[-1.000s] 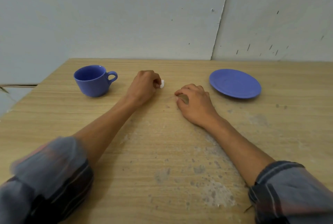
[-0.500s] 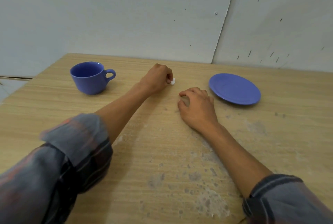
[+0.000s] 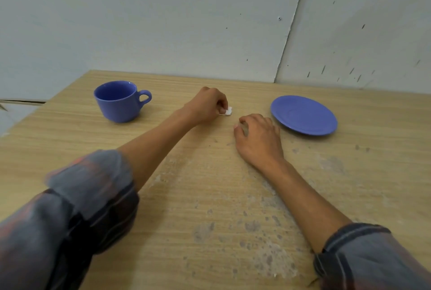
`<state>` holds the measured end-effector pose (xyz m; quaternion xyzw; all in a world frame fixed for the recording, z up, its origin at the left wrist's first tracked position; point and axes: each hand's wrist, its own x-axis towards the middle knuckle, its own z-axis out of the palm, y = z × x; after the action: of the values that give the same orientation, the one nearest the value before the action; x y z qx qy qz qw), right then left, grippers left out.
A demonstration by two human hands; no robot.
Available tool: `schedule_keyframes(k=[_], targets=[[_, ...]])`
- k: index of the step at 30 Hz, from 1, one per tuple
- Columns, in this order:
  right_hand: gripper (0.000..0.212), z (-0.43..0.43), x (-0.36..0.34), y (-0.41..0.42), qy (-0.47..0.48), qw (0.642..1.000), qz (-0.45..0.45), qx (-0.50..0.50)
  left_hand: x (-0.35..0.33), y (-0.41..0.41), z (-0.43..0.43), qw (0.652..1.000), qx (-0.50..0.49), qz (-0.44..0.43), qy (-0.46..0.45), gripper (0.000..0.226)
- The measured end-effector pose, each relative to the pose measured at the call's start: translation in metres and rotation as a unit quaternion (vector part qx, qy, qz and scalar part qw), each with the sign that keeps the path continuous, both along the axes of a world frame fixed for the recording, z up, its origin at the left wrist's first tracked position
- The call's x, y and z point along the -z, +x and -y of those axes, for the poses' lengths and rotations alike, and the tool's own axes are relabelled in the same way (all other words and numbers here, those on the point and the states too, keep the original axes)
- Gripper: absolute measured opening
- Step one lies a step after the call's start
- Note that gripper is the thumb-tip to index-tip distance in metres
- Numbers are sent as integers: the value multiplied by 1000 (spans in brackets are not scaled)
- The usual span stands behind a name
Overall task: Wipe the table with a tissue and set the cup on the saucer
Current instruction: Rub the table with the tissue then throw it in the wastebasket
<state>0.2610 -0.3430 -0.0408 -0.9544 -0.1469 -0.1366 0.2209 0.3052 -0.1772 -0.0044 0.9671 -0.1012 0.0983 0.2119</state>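
A blue cup (image 3: 119,101) stands upright at the far left of the wooden table (image 3: 70,140), handle pointing right. A blue saucer (image 3: 303,114) lies bare at the far right. Between them, my left hand (image 3: 207,105) rests on the table, fingers pinched on a small white wad of tissue (image 3: 228,111) that touches the wood. My right hand (image 3: 256,136) lies palm down just left of the saucer, fingers curled, with nothing visible in it.
Pale worn patches and grey specks mark the near middle of the table (image 3: 256,231). A grey wall (image 3: 186,21) runs right behind the far edge. The table's left edge slants off at the left side.
My left hand with the tissue has slid to the right, away from the cup and toward the saucer. My right hand has stayed in place.
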Motion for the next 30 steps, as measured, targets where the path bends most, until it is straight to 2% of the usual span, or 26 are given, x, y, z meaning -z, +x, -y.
schedule_keyframes(k=[3,9,11,15,19,21,26,28,30], targets=[[40,1,1,1,-2,1000,-2,0,-2,4,7,1000,-3,-2,1,14],[39,0,1,1,-13,1000,11,-8,1,-44,-8,997,74,-16,3,11],[39,-2,0,0,-20,999,9,-29,9,-61,-23,999,52,3,0,10],[37,-3,0,-2,-29,998,5,-60,18,-74,-58,995,-89,53,-12,14],[36,-2,-1,-2,-22,998,-1,-60,12,-53,-65,977,-195,49,-64,17],[37,-2,-1,-2,-13,998,-3,-59,14,-46,-47,977,-191,68,-72,16],[36,-3,0,0,-8,998,6,-55,26,-48,4,991,-88,84,-63,12],[36,-2,1,1,-8,998,5,-56,23,-44,-6,991,-92,75,-58,15],[36,-2,1,1,-5,998,1,-56,19,-37,-24,987,-138,61,-51,18]])
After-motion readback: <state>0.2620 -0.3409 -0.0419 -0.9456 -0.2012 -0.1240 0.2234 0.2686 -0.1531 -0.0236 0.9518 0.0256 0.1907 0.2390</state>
